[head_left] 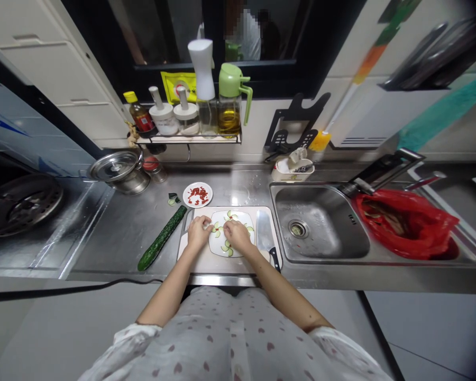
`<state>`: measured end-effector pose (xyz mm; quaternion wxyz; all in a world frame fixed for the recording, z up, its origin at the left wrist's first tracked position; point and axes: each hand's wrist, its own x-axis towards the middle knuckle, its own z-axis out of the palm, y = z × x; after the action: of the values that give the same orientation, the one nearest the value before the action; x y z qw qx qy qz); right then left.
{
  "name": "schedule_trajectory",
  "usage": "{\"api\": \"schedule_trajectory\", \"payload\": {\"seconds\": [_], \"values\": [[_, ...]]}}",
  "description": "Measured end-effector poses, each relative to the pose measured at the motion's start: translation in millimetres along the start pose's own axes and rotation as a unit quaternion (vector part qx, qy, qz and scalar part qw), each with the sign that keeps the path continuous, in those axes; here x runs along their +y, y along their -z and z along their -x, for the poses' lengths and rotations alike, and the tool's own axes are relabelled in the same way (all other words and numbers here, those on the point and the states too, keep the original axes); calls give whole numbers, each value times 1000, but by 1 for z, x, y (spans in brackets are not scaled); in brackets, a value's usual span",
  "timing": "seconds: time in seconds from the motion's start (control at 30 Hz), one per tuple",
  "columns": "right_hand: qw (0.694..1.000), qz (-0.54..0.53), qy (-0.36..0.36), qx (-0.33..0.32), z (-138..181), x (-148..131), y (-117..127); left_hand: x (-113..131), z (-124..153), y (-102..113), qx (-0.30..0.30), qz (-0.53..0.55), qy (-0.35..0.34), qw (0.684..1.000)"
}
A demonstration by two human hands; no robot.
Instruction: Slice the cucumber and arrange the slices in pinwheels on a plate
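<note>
A white square plate (217,248) rests on a pale cutting board (200,263). Thin curved cucumber slices (227,248) form several small fan patterns on it, with red bits at their tips. My left hand (199,233) is at the plate's left edge, fingers curled together beside the left fan. Over the plate's middle right, my right hand (238,236) has its fingers pinched; whatever either hand holds is too small or hidden to make out. A knife (264,233) lies on the board's right side. Chopped red pieces (198,194) fill a small round white dish (186,201) behind the board.
Left of the board lies a whole cucumber (162,239), with cucumber scraps (173,199) behind it. To the right are the sink (321,246) and a red plastic bag (410,227). A lidded pot (119,172) stands back left, below a condiment shelf (188,139).
</note>
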<state>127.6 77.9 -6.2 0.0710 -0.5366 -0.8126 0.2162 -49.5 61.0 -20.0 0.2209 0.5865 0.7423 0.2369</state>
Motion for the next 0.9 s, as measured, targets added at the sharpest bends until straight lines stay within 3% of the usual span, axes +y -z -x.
{"api": "schedule_trajectory", "payload": {"seconds": [0.2, 0.9], "values": [[998, 30, 42, -19, 2, -7, -10, 6, 7, -9, -15, -42, -19, 999], [998, 39, 39, -29, -1, -13, -8, 6, 4, -14, -34, -73, -16, 997]]}}
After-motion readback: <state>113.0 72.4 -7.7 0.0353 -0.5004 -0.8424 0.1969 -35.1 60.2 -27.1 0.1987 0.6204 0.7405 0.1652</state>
